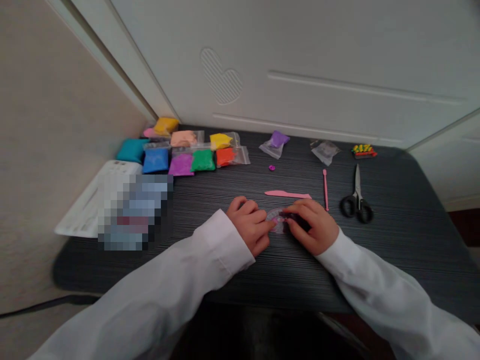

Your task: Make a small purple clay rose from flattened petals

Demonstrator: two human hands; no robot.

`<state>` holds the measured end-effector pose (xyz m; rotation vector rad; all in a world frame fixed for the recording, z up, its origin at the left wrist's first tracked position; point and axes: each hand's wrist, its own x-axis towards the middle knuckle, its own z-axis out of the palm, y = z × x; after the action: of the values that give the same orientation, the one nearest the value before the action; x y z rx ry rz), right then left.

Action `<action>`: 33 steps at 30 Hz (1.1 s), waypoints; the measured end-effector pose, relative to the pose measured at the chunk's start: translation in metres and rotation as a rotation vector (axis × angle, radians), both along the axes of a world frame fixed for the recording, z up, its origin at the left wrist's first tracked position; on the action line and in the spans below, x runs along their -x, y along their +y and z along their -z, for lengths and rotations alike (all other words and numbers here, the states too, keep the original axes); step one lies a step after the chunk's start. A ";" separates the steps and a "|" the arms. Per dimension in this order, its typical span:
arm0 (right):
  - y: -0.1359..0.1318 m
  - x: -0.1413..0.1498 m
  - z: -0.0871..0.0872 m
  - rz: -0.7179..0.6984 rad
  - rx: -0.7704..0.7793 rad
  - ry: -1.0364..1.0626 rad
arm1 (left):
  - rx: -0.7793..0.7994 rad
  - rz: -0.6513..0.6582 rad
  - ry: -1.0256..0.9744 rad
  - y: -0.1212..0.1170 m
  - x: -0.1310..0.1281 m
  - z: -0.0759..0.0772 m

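A small clear plastic piece (276, 215) with bits of pink on it lies on the dark table between my hands. My left hand (250, 227) comes from the left with curled fingers, its forefinger pressing down on the piece beside a pink bit. On the other side, my right hand (314, 227) grips the piece's right edge, thumb and forefinger bent close together. Just beyond the hands lies a pink plastic knife (287, 194). A thin pink modelling tool (325, 190) lies past my right hand. Farther back is a small purple lump of clay (272, 168).
Scissors (357, 197) lie at the right. Packets of coloured clay (202, 160) cluster at the back left, near a white sheet (86, 200) and a blurred-out object (138, 212). A purple packet (278, 140), a clear bag (325, 151) and small yellow-red items (363, 150) line the back.
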<state>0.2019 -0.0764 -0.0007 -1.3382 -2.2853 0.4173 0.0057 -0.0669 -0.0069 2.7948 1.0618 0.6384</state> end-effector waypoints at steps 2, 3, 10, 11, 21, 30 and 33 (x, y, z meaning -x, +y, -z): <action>0.000 -0.002 -0.002 -0.050 0.002 -0.037 | 0.005 -0.007 0.004 -0.001 -0.001 -0.001; 0.000 -0.003 -0.003 -0.079 0.004 -0.071 | 0.006 -0.009 0.002 -0.001 -0.001 -0.001; 0.001 -0.006 -0.006 -0.180 -0.037 -0.181 | 0.008 -0.063 -0.146 0.003 0.010 -0.008; 0.001 -0.006 -0.006 -0.193 -0.049 -0.184 | 0.003 -0.084 -0.165 0.005 0.012 -0.009; -0.001 -0.009 -0.002 -0.168 -0.117 -0.126 | -0.005 -0.126 -0.303 0.008 0.018 -0.012; 0.005 -0.002 -0.004 0.165 0.236 0.329 | 0.153 -0.199 -0.498 0.012 0.018 -0.015; 0.000 0.012 -0.013 0.172 0.433 0.531 | 0.476 -0.173 -0.627 0.013 0.017 -0.021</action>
<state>0.1899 -0.0767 0.0125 -1.3924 -1.6818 1.1075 -0.0111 -0.0543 0.0138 1.9209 1.1241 1.0250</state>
